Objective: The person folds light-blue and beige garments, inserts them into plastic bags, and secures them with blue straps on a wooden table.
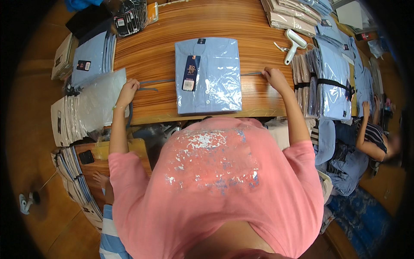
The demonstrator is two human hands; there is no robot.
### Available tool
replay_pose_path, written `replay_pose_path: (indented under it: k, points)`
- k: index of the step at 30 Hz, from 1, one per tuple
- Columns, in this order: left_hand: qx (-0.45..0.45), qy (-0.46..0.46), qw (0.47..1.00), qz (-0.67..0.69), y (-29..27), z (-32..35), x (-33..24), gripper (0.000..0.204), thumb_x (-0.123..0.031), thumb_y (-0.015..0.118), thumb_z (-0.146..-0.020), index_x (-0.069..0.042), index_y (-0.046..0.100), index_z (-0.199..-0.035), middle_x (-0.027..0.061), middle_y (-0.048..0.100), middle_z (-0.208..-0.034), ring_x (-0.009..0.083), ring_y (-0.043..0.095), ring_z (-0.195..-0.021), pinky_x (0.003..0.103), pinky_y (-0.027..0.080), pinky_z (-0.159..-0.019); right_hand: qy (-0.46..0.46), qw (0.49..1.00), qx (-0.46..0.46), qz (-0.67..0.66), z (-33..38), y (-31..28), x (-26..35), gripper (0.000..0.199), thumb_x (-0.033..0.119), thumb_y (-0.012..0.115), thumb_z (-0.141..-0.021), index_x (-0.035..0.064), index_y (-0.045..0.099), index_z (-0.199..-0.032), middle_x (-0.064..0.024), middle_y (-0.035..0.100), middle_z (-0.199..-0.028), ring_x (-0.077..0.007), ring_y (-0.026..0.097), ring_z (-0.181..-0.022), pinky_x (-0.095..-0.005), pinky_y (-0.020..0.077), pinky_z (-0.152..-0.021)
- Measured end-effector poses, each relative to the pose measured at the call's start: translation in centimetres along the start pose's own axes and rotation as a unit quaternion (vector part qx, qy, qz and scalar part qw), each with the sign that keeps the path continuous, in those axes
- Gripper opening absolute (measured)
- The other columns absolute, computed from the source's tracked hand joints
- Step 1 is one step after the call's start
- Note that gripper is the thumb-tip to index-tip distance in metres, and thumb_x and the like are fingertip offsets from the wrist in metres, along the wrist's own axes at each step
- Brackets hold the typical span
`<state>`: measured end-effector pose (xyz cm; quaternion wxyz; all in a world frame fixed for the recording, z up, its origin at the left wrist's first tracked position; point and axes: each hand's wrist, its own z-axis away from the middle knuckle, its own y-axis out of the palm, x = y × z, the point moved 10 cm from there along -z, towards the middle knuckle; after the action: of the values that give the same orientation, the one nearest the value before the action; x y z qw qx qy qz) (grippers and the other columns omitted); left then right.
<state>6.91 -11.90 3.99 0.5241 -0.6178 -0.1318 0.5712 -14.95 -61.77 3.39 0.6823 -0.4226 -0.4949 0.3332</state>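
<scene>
In front of me a stack of folded light-blue shirts (220, 77) in clear plastic lies on the wooden table, a dark hang tag (191, 72) on its top. A grey-blue fabric strip (157, 80) comes out from both sides of the stack; its middle is hidden, seemingly beneath the shirts. My left hand (128, 91) is closed on the strip's left end, with a loose tail lying beside it. To the right, my right hand (276, 79) pinches the other end. Both arms are spread wide, and neither hand touches the shirts.
Bagged garments (92, 58) and clear plastic sleeves (101, 98) stand at the left. A white lint roller (295, 44) lies near tied shirt bundles (330, 82) on the right. More folded garments (289, 15) are at the back. Another person (373, 140) sits far right.
</scene>
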Motion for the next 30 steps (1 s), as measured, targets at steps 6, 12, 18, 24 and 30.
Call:
replay_pose_path:
  k: [6, 12, 18, 24, 30]
  points:
    - [0.087, 0.105, 0.924, 0.356, 4.0, -0.9, -19.0, 0.028, -0.026, 0.053, -0.090, -0.006, 0.063, -0.105, 0.0016, 0.061, -0.105, 0.0117, 0.052, -0.091, 0.026, 0.040, -0.083, -0.080, 0.996, 0.018, -0.014, -0.4, -3.7, 13.1, 0.023, 0.021, 0.054, -0.086, 0.0007, 0.062, -0.082, -0.0223, 0.062, -0.074, -0.0376, 0.061, -0.075, -0.0465, 0.0465, -0.066]
    - [-0.196, 0.255, 0.946, -0.036, 11.4, 0.0, -28.2, 0.011, -0.013, 0.052, -0.086, -0.005, 0.049, -0.078, 0.0114, 0.045, -0.080, 0.0300, 0.045, -0.077, 0.038, 0.038, -0.073, -0.132, 0.991, -0.006, 0.030, -1.0, 0.7, 18.8, 0.013, 0.014, 0.052, -0.083, 0.0032, 0.058, -0.087, -0.0187, 0.063, -0.078, -0.0334, 0.062, -0.078, -0.0442, 0.0491, -0.065]
    - [-0.184, 0.257, 0.946, -0.074, 13.0, 0.6, -27.5, 0.006, -0.010, 0.054, -0.081, -0.006, 0.049, -0.081, 0.0100, 0.045, -0.081, 0.0281, 0.045, -0.078, 0.039, 0.037, -0.072, -0.170, 0.973, -0.158, 0.003, 0.7, 2.9, 18.4, 0.004, 0.010, 0.053, -0.077, 0.0068, 0.051, -0.079, -0.0097, 0.054, -0.074, -0.0276, 0.053, -0.074, -0.0391, 0.0412, -0.064]
    - [-0.160, 0.247, 0.952, -0.085, 13.7, 0.5, -27.1, 0.007, -0.010, 0.054, -0.080, -0.006, 0.048, -0.080, 0.0102, 0.045, -0.081, 0.0280, 0.045, -0.077, 0.040, 0.035, -0.072, -0.175, 0.964, -0.199, -0.028, 1.3, 3.5, 18.1, 0.002, 0.009, 0.052, -0.077, 0.0079, 0.051, -0.078, -0.0089, 0.051, -0.072, -0.0273, 0.051, -0.072, -0.0386, 0.0394, -0.063]
    - [-0.190, 0.253, 0.947, -0.055, 12.8, -0.3, -27.4, 0.012, -0.014, 0.052, -0.084, -0.004, 0.049, -0.079, 0.0120, 0.048, -0.081, 0.0294, 0.045, -0.077, 0.039, 0.036, -0.072, -0.173, 0.963, -0.187, -0.091, 0.2, 2.6, 17.3, 0.011, 0.014, 0.052, -0.083, 0.0049, 0.052, -0.077, -0.0150, 0.055, -0.070, -0.0338, 0.054, -0.071, -0.0433, 0.0408, -0.061]
